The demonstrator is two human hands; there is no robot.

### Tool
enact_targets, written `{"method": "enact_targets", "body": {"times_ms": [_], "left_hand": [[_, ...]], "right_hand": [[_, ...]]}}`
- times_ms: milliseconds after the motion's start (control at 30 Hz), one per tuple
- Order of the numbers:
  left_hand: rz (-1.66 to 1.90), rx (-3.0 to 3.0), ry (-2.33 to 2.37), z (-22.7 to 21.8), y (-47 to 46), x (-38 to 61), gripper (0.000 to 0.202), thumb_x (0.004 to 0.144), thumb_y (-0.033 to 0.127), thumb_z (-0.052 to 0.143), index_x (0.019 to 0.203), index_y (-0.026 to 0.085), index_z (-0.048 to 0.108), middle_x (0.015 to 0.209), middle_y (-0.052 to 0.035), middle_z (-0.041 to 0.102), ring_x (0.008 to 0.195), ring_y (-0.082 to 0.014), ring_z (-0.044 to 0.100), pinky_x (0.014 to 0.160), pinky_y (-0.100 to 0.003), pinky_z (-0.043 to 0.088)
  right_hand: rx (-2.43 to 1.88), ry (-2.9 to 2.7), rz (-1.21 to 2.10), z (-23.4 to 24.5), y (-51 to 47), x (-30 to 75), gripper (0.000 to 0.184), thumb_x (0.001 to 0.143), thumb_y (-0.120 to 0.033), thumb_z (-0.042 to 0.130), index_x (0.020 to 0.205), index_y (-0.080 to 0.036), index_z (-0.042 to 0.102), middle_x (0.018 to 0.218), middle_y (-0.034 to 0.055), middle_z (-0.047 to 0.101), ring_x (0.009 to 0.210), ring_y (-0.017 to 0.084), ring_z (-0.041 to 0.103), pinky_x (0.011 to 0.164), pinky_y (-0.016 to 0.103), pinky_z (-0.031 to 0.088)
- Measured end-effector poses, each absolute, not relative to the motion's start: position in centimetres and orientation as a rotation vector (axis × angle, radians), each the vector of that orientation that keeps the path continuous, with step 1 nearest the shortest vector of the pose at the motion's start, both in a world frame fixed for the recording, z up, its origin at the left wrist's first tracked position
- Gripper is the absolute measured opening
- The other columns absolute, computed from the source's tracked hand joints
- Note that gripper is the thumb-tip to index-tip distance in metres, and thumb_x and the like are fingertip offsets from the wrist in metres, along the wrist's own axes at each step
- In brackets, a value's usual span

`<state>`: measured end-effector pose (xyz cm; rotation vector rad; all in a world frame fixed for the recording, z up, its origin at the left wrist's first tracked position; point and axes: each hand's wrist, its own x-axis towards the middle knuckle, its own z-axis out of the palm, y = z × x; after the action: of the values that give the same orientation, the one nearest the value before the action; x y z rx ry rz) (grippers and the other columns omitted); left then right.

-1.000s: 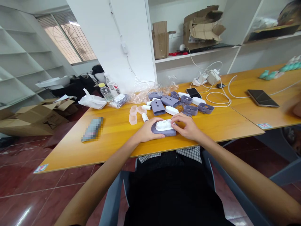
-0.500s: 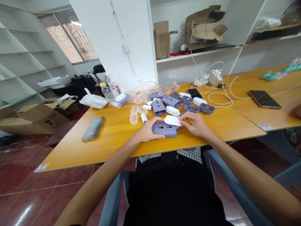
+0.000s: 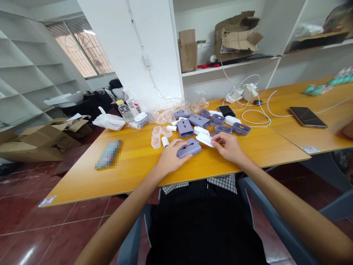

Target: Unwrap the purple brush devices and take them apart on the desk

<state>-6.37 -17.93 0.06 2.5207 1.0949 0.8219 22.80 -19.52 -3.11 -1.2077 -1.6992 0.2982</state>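
Observation:
My left hand [image 3: 173, 157] is closed around the near left side of a purple plastic case [image 3: 191, 147] lying on the table, its dark slots facing up. Pinched in the fingertips of my right hand [image 3: 227, 147] is a white ribbed plastic piece [image 3: 204, 139], tilted and held just right of the case. Beyond both hands lie more purple cases [image 3: 185, 128], open purple cups [image 3: 241, 129] and another white piece [image 3: 201, 130]. A small white cylinder [image 3: 165, 141] lies by my left fingers.
Translucent pink cups [image 3: 156, 142] stand to the left, past them a pixelated flat object [image 3: 108, 154]. Behind are crumpled clear plastic [image 3: 165, 112], a yellow-capped bottle [image 3: 124, 110], a phone [image 3: 226, 111] and white cables [image 3: 256, 117]. A tablet [image 3: 307, 117] lies right.
The purple case has turned and come down nearer the tabletop, shifting slightly left with my left hand. The white piece has tilted, its right end lower, in my right fingers.

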Motion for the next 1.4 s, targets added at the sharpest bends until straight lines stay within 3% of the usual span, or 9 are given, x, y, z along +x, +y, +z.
{"method": "enact_targets", "body": {"times_ms": [133, 300, 467, 567, 633, 867, 1167, 1267, 1400], "left_hand": [[0.803, 2.538, 1.316, -0.1, -20.1, -6.6, 0.043, 0.104, 0.052, 0.059, 0.138, 0.027, 0.069, 0.146, -0.0136, 0.059, 0.126, -0.0351, 0.066, 0.11, -0.059, 0.054], [0.738, 2.522, 1.35, -0.4, -21.0, -6.6, 0.055, 0.102, 0.057, 0.062, 0.149, 0.028, 0.063, 0.153, -0.0145, 0.052, 0.121, -0.0363, 0.069, 0.107, -0.059, 0.056], [0.703, 2.5, 1.38, -0.4, -18.8, -6.0, 0.059, 0.104, 0.062, 0.057, 0.151, 0.025, 0.061, 0.151, -0.0169, 0.05, 0.117, -0.0355, 0.069, 0.104, -0.057, 0.057], [0.699, 2.52, 1.384, -0.4, -17.4, -5.1, 0.061, 0.105, 0.062, 0.056, 0.15, 0.022, 0.06, 0.149, -0.018, 0.052, 0.127, -0.038, 0.065, 0.109, -0.057, 0.053], [0.693, 2.529, 1.408, -0.5, -16.7, -4.4, 0.061, 0.105, 0.061, 0.056, 0.15, 0.019, 0.06, 0.148, -0.0202, 0.052, 0.129, -0.0398, 0.063, 0.111, -0.059, 0.051], [0.723, 2.531, 1.346, -0.7, -16.0, -4.0, 0.059, 0.105, 0.06, 0.057, 0.151, 0.023, 0.054, 0.153, -0.0189, 0.051, 0.136, -0.0387, 0.06, 0.112, -0.056, 0.051], [0.786, 2.614, 1.257, -0.5, -20.3, -8.0, 0.052, 0.107, 0.041, 0.055, 0.155, 0.022, 0.049, 0.163, -0.0179, 0.048, 0.152, -0.036, 0.048, 0.126, -0.058, 0.04], [0.666, 2.659, 1.309, -1.2, -21.4, -9.4, 0.052, 0.107, 0.042, 0.053, 0.154, 0.02, 0.051, 0.163, -0.0183, 0.051, 0.152, -0.0368, 0.048, 0.127, -0.059, 0.039], [0.541, 2.702, 1.375, -1.8, -21.5, -9.8, 0.053, 0.108, 0.044, 0.05, 0.153, 0.017, 0.054, 0.163, -0.0195, 0.053, 0.155, -0.0379, 0.047, 0.128, -0.059, 0.037]], "right_hand": [[-1.226, -1.803, 0.282, -3.1, -19.7, 22.5, 0.01, 0.091, -0.026, 0.065, 0.082, -0.023, 0.069, 0.082, 0.005, 0.073, 0.064, 0.02, 0.063, 0.065, 0.038, 0.054], [-1.177, -1.905, 0.281, -3.0, -19.8, 22.5, 0.01, 0.094, -0.027, 0.065, 0.086, -0.024, 0.069, 0.084, 0.0047, 0.07, 0.068, 0.021, 0.065, 0.069, 0.038, 0.056], [-1.098, -2.058, 0.302, -3.0, -19.9, 22.5, 0.015, 0.095, -0.028, 0.066, 0.108, -0.025, 0.073, 0.111, 0.009, 0.076, 0.096, 0.028, 0.073, 0.089, 0.046, 0.06], [-1.107, -2.12, 0.269, -3.2, -19.9, 22.5, 0.028, 0.095, -0.029, 0.067, 0.123, -0.026, 0.072, 0.132, 0.0116, 0.074, 0.126, 0.034, 0.068, 0.111, 0.057, 0.052], [-1.163, -2.136, 0.255, -3.4, -19.8, 22.5, 0.035, 0.096, -0.031, 0.068, 0.131, -0.026, 0.07, 0.14, 0.0127, 0.072, 0.135, 0.037, 0.063, 0.116, 0.063, 0.047], [-1.283, -2.151, 0.163, -3.6, -19.8, 22.2, 0.041, 0.097, -0.032, 0.066, 0.138, -0.027, 0.066, 0.146, 0.0133, 0.068, 0.138, 0.038, 0.061, 0.116, 0.067, 0.046], [-1.316, -2.164, -0.009, -3.6, -21.3, 21.6, 0.049, 0.097, -0.03, 0.062, 0.146, -0.022, 0.064, 0.16, 0.0161, 0.056, 0.145, 0.042, 0.053, 0.123, 0.068, 0.041], [-1.383, -2.145, -0.013, -4.3, -21.8, 20.9, 0.057, 0.098, -0.037, 0.063, 0.152, -0.019, 0.058, 0.158, 0.0185, 0.058, 0.148, 0.043, 0.051, 0.123, 0.067, 0.041], [-1.476, -2.135, 0.028, -5.5, -21.8, 20.5, 0.073, 0.101, -0.058, 0.058, 0.159, -0.016, 0.05, 0.162, 0.0218, 0.054, 0.154, 0.045, 0.046, 0.127, 0.065, 0.038]]}}
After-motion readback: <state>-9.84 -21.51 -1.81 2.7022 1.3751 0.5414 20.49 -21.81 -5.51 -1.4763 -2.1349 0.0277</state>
